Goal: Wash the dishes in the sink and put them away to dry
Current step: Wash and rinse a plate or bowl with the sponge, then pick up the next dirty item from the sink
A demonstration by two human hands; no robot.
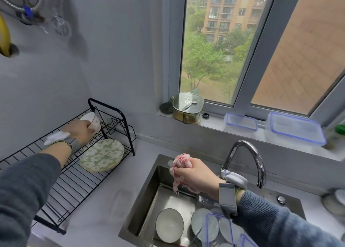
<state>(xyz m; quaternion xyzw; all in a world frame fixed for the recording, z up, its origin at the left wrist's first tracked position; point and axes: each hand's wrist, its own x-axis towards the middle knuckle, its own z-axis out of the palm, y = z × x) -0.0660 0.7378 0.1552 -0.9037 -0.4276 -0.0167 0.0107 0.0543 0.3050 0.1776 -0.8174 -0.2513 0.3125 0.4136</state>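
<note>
My left hand [80,132] grips a small white bowl with a dotted pattern [91,122], held on its side over the back of the black wire drying rack [61,183]. A green plate with white flowers [101,155] leans in the rack just below that hand. My right hand [196,176] is closed around a wet pink cloth [182,160] above the steel sink [141,200]. Down in the sink lie a grey-rimmed bowl [169,225], several grey plates [204,226] and a clear lid with a blue rim [220,230], partly hidden by my right forearm.
A curved chrome faucet [248,159] rises behind the sink. On the window sill stand a glass-lidded container with a spoon on top [187,107] and two clear boxes with blue-rimmed lids [295,130]. More dishes sit at the right edge of the counter [334,202].
</note>
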